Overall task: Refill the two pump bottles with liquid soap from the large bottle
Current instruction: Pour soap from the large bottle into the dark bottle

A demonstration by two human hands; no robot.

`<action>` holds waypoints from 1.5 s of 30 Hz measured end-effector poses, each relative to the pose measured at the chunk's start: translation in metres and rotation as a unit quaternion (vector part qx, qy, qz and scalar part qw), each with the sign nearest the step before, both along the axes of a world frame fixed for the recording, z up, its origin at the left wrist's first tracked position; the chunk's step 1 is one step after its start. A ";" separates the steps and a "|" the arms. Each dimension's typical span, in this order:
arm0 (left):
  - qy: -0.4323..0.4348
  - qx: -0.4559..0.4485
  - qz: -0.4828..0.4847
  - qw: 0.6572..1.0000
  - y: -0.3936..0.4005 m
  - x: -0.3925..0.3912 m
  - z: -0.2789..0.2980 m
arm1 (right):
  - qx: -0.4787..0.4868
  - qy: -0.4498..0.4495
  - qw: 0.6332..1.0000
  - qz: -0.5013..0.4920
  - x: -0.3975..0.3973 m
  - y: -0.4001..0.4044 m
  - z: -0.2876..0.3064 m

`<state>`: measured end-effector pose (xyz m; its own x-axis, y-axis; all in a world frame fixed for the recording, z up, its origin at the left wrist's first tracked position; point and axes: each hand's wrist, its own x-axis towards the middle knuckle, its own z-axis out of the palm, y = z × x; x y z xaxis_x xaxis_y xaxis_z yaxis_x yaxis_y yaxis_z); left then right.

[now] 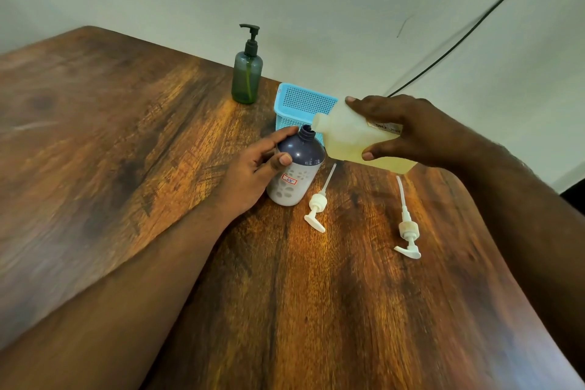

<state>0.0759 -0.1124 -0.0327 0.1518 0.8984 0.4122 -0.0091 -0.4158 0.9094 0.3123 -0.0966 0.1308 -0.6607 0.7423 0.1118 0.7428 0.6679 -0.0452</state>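
Between the two hands: mouth of the large bottle (357,139) tipped down to the open neck of the dark-topped pump bottle (296,168), the two openings touching or almost so; cannot tell which.
Right hand (411,133): wrapped round the large bottle from above, fingers spread over its far side, thumb curled under the near side, gripping firmly.
Large bottle: translucent, tilted nearly flat, pale yellow soap pooled along its lower side, label partly hidden under the right fingers.
Left hand (253,174): curled round the left side of the dark-topped pump bottle, forefinger up near the shoulder, thumb pressed on the front just above the small red-edged sticker.
Dark-topped pump bottle: upright on the wooden table (126,152), pump off, white lower body with pale spots, inside the left fingers' curve.
Just right of the left thumb: white pump head (317,204) lying flat on the table, tube pointing away towards the large bottle.
Below the right fingers: second white pump head (406,225) lying flat, long tube running up under the large bottle.
Beyond the left fingertips: blue mesh basket (300,104), directly behind both bottle mouths.
Well beyond the left fingers: green pump bottle (247,73), upright, black pump fitted, near the wall.
Behind the right hand: black cable (474,19) slanting across the wall.
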 end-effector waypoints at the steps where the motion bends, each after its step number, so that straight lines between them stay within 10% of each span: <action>1: 0.001 -0.002 0.001 1.000 0.000 0.000 0.001 | 0.002 0.000 1.000 -0.003 0.000 0.000 -0.001; 45: 0.002 -0.006 0.003 1.000 -0.001 0.000 0.000 | -0.005 -0.001 1.000 -0.008 0.002 0.003 -0.001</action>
<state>0.0758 -0.1132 -0.0324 0.1470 0.9039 0.4018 -0.0031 -0.4058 0.9140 0.3142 -0.0938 0.1301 -0.6490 0.7538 0.1027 0.7535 0.6555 -0.0495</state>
